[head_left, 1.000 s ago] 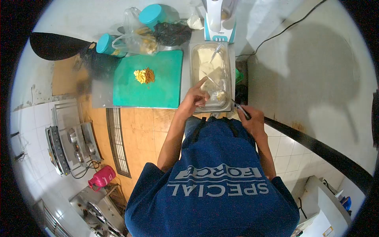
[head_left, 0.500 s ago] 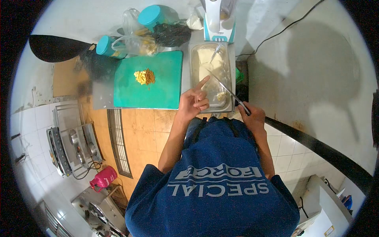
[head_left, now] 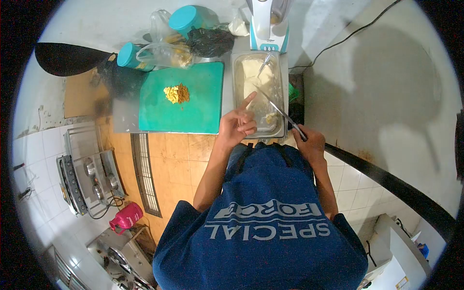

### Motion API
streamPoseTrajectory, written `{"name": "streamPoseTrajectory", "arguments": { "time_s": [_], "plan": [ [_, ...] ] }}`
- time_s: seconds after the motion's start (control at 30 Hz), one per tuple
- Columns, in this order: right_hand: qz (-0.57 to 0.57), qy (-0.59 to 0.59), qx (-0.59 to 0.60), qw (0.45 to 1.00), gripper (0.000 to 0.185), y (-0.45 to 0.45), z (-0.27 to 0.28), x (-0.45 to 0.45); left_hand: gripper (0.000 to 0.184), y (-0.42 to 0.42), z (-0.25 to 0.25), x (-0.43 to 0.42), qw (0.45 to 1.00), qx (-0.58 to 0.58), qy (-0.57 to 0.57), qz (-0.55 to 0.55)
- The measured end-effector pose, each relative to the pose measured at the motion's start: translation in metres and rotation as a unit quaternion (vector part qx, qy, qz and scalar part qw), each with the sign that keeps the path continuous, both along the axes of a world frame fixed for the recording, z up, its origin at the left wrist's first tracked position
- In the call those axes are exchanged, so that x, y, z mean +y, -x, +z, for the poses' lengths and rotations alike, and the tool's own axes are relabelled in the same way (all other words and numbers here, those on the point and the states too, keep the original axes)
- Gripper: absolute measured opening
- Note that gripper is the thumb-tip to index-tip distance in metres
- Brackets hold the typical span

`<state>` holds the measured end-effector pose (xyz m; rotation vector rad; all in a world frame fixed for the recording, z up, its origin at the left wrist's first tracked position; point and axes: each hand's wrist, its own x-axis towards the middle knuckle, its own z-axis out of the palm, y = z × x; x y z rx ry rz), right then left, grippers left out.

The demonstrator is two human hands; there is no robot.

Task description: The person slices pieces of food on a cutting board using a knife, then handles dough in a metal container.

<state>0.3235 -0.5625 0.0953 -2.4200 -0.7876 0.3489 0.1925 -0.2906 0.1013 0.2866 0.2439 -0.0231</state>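
Note:
My right hand (head_left: 311, 141) is closed around the black handle of a knife (head_left: 280, 110); its long blade slants up and left over a metal tray (head_left: 236, 92). Inside that tray lies a pale creamy mass (head_left: 256, 72), with a light-coloured utensil (head_left: 264, 65) resting in it. Smaller pale bits (head_left: 270, 118) sit near the tray's front end. My left hand (head_left: 238, 124) hovers between the tray and a green cutting board (head_left: 193, 116), index finger stretched toward the tray, other fingers loosely curled, holding nothing. Chopped yellow and brown pieces (head_left: 177, 94) are heaped on the board.
Behind the board stand blue-lidded tubs (head_left: 185, 20), clear plastic bags (head_left: 169, 54) and a black bag (head_left: 210, 42). A white and turquoise appliance (head_left: 268, 29) stands behind the tray. To the right is a wall (head_left: 367, 96). A pink gas cylinder (head_left: 126, 216) and stoves are lower left.
Almost nothing differs. Both hands and the knife keep nearly the same position, and the heap on the board is unchanged.

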Motion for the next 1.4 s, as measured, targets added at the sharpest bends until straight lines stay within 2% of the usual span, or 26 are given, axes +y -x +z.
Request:
{"name": "streamPoseTrajectory", "arguments": {
  "time_s": [0.07,0.13,0.17,0.23,0.27,0.33,0.47,0.53,0.57,0.67,0.73,0.83,0.9,0.93,1.0,1.07,1.13,1.17,1.2,1.23,1.27,1.3,1.33,1.37,1.4],
  "plan": [
    [0.000,-0.046,-0.017,0.999,0.026,0.003,-0.005,-0.001,0.086,0.000,0.002,0.000,1.000,-0.006,0.020,0.018],
    [-0.001,-0.092,-0.034,0.995,0.027,0.006,-0.011,-0.003,0.086,-0.002,0.001,-0.001,0.988,-0.023,0.135,0.069],
    [0.021,-0.117,-0.045,0.992,0.027,0.007,-0.014,-0.005,0.086,-0.003,0.001,-0.004,0.988,-0.023,0.135,0.068],
    [0.042,-0.143,-0.056,0.987,0.027,0.009,-0.017,-0.004,0.086,-0.003,0.006,-0.012,0.959,-0.048,0.247,0.133],
    [0.048,-0.155,-0.067,0.984,0.026,0.009,-0.018,-0.004,0.086,-0.003,0.008,-0.016,0.959,-0.047,0.247,0.133],
    [0.054,-0.166,-0.078,0.981,0.025,0.010,-0.018,-0.004,0.098,-0.005,0.009,-0.026,0.932,-0.112,0.311,0.150],
    [0.034,-0.134,-0.056,0.989,0.025,0.008,-0.021,-0.005,0.106,-0.010,0.010,-0.040,0.921,-0.135,0.329,0.161],
    [0.020,-0.114,-0.051,0.992,0.026,0.006,-0.027,-0.007,0.108,-0.011,0.012,-0.042,0.917,-0.169,0.335,0.133],
    [0.018,-0.124,-0.077,0.989,0.026,0.005,-0.030,-0.007,0.108,-0.010,0.012,-0.042,0.917,-0.168,0.336,0.132],
    [0.023,-0.150,-0.109,0.982,0.027,0.005,-0.030,-0.005,0.107,-0.006,0.008,-0.036,0.922,-0.172,0.317,0.140],
    [0.029,-0.165,-0.116,0.979,0.027,0.005,-0.018,-0.003,0.103,-0.002,0.008,-0.028,0.933,-0.134,0.278,0.184],
    [0.032,-0.180,-0.098,0.978,0.028,0.012,0.002,-0.008,0.100,0.008,0.006,-0.014,0.937,-0.136,0.228,0.226],
    [0.017,-0.150,0.037,0.988,0.030,0.015,0.012,-0.017,0.099,0.013,-0.001,-0.005,0.935,-0.150,0.218,0.234],
    [0.017,-0.150,0.037,0.988,0.030,0.014,0.012,-0.014,0.098,0.014,-0.003,-0.001,0.933,-0.166,0.208,0.242],
    [0.012,0.058,0.070,0.996,0.036,0.011,0.014,-0.006,0.096,0.018,-0.005,0.003,0.934,-0.161,0.206,0.244],
    [0.001,0.064,0.072,0.995,0.039,0.016,0.002,-0.015,0.093,0.020,-0.004,0.009,0.934,-0.157,0.203,0.247],
    [0.003,0.072,0.074,0.995,0.044,0.009,0.003,-0.014,0.084,0.027,-0.011,0.012,0.978,-0.052,0.052,0.194],
    [0.008,0.047,0.134,0.990,0.044,0.006,0.004,-0.016,0.084,0.030,-0.018,0.010,0.978,-0.049,0.052,0.196],
    [0.010,0.022,0.191,0.981,0.045,0.002,0.005,-0.016,0.078,0.025,-0.023,0.007,0.981,-0.038,-0.060,0.179],
    [0.007,0.024,0.189,0.982,0.045,-0.002,0.000,-0.017,0.072,0.019,-0.028,0.001,0.972,-0.028,-0.171,0.159],
    [0.003,0.021,0.229,0.973,0.047,-0.005,-0.011,-0.017,0.072,0.015,-0.034,-0.009,0.973,-0.028,-0.168,0.158],
    [0.000,0.017,0.270,0.963,0.050,-0.006,-0.018,-0.018,0.069,0.009,-0.031,-0.021,0.928,0.044,-0.336,0.154],
    [0.000,0.018,0.271,0.962,0.050,-0.007,-0.024,-0.020,0.067,0.005,-0.028,-0.028,0.850,0.115,-0.493,0.145],
    [0.002,0.014,0.285,0.959,0.052,-0.010,-0.029,-0.022,0.066,0.005,-0.036,-0.031,0.846,0.063,-0.510,0.141],
    [0.004,0.012,0.290,0.957,0.053,-0.013,-0.024,-0.021,0.066,0.003,-0.039,-0.032,0.847,0.062,-0.509,0.143]
  ]
}}
